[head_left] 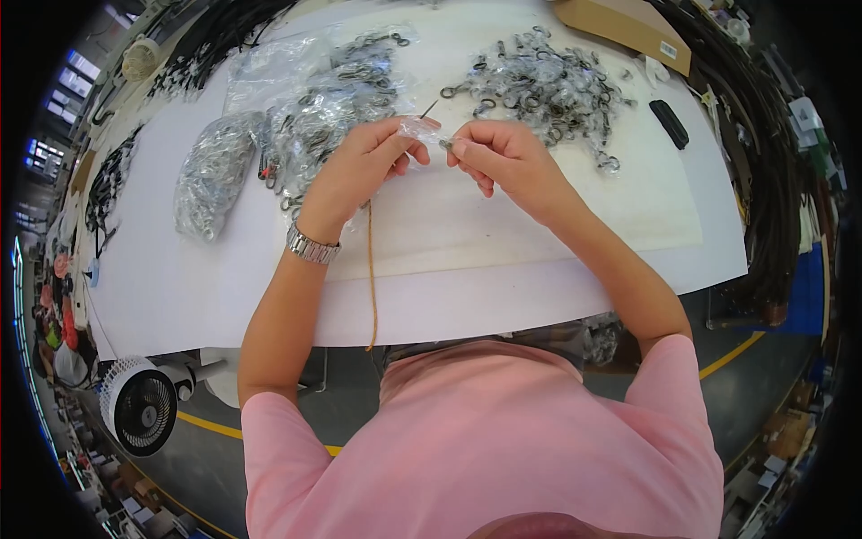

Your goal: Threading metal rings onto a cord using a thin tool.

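My left hand [375,154] is closed on a small piece of clear plastic film [418,130], thumb against fingers. Beside its fingertips a thin dark pointed bit [430,109] sticks up; whether it belongs to the wrapped piece I cannot tell. My right hand [503,154] pinches a small metal part [446,145] at the edge of that film, so both hands meet on one wrapped piece. Beyond my right hand lies a heap of film-wrapped metal hooks or rings [557,90]. A similar heap [337,103] spreads beyond my left hand.
A filled clear plastic bag [215,175] sits at the left. An orange-brown cord [371,269] runs down toward the white table's [539,292] near edge. A black oblong object [669,124] and a cardboard box [628,31] lie at the right. A fan [144,409] stands below left.
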A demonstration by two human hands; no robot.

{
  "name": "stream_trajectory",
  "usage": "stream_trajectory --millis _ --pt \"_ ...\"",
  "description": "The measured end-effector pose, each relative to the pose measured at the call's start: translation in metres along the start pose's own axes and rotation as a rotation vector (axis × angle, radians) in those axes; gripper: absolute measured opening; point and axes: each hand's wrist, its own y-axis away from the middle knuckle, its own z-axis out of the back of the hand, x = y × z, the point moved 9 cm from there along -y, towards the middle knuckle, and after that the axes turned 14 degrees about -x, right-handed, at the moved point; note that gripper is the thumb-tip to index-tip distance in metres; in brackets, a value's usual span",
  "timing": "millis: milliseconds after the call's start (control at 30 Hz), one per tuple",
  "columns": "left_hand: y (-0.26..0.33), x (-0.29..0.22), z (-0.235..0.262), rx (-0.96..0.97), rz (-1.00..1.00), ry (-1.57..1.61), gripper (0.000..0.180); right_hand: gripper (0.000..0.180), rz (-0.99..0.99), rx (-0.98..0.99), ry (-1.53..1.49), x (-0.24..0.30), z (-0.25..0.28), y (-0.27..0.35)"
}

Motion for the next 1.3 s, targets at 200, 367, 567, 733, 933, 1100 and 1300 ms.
stream_trajectory --millis 200,367,567,733,933,1100,1300 --pt "0.022 -0.017 -0.028 0.125 -0.117 -0.041 0.040 0.025 0.055 -0.126 0.090 0.001 0.006 -0.001" --pt "0.021 -0.015 -0.033 0.054 -0.079 -0.050 0.039 0.024 0.059 -0.151 0.042 -0.004 0.005 -0.001" --pt "0.021 -0.029 -0.025 -0.177 -0.343 -0.302 0.035 0.025 0.045 -0.142 -0.092 0.003 0.001 -0.002" --pt "0.019 -0.022 -0.022 -0.234 -0.426 -0.372 0.029 0.027 -0.114 0.057 -0.173 -0.014 -0.006 -0.004" --pt "0.007 -0.017 -0.002 -0.198 -0.140 -0.073 0.027 0.025 -0.282 -0.268 -1.097 -0.014 0.039 -0.020" --pt "-0.007 -0.003 0.040 -0.352 0.010 0.278 0.027 0.024 -0.218 -0.224 -0.559 -0.031 0.029 -0.016" --pt "-0.017 -0.005 0.066 -0.392 0.004 0.360 0.029 0.024 0.162 -0.060 0.025 -0.028 -0.023 -0.010"
